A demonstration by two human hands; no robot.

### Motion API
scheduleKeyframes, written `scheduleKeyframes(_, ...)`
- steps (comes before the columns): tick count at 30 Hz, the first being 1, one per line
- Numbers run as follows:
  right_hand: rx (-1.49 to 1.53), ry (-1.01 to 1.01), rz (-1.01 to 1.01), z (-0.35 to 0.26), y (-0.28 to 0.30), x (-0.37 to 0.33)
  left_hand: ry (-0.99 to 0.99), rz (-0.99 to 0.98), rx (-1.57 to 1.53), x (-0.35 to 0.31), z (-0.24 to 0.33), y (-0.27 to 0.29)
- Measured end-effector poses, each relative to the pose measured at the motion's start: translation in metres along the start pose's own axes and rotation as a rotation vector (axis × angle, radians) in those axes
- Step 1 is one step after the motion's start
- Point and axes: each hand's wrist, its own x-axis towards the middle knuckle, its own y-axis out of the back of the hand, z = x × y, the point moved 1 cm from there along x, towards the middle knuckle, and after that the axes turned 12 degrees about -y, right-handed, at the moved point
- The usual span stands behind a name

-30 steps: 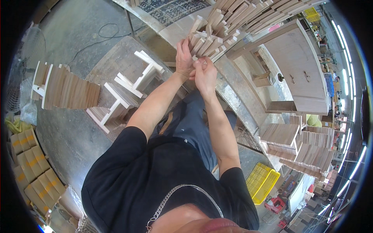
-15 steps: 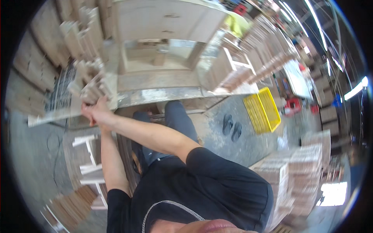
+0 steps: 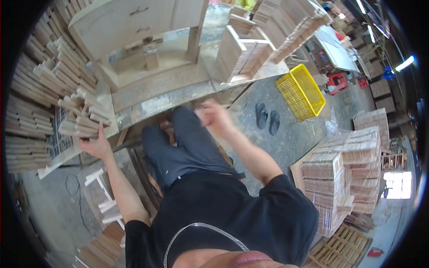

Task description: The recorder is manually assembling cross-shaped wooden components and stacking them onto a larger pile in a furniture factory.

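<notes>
My left hand (image 3: 96, 144) is at the near end of a small pile of pale wooden sticks (image 3: 84, 111) on the left of the workbench. Its thumb and forefinger are spread wide against the stick ends. Over by my knee, past the bench's front edge, my right hand (image 3: 215, 118) hangs in the air, smeared by motion; whether anything is in its fingers does not show. Behind the bench edge stands a wooden cabinet frame (image 3: 174, 17) with drawer fronts and an open lower part, with a small wooden block (image 3: 151, 59) inside.
Tall stacks of wooden strips (image 3: 31, 116) fill the far left. Small wooden box frames (image 3: 243, 53) stand on the bench to the right. A yellow plastic crate (image 3: 304, 96) and dark sandals (image 3: 268, 119) lie on the floor, with bundled wood stacks (image 3: 339, 174) nearer right.
Both hands were together at the stick pile. My right hand has swung right, away from it; my left stays at the sticks with fingers spread. The view has turned.
</notes>
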Motion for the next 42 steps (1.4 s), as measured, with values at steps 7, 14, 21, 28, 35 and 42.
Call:
scheduleKeyframes(7,0.522,0.033,0.01,-0.041,0.125,0.084,0.106,-0.094,-0.403,0.011,0.005,0.022)
scheduleKeyframes(14,0.657,0.09,-0.077,-0.049,0.117,0.078,0.209,-0.157,-0.101,0.006,0.027,0.027)
scheduleKeyframes(21,-0.021,0.171,0.011,-0.008,0.038,0.017,0.238,-0.204,-0.07,0.014,0.019,0.036)
scheduleKeyframes(28,-0.838,0.39,-0.364,0.01,-0.111,0.005,0.281,-0.207,-0.179,0.041,0.046,0.089)
scheduleKeyframes(35,-1.064,0.974,-0.359,0.019,-0.295,0.034,0.194,-0.004,-0.168,0.122,0.052,0.194)
scheduleKeyframes(42,-0.888,1.094,-0.065,-0.025,-0.432,0.121,0.089,0.064,-0.321,0.222,0.05,0.227)
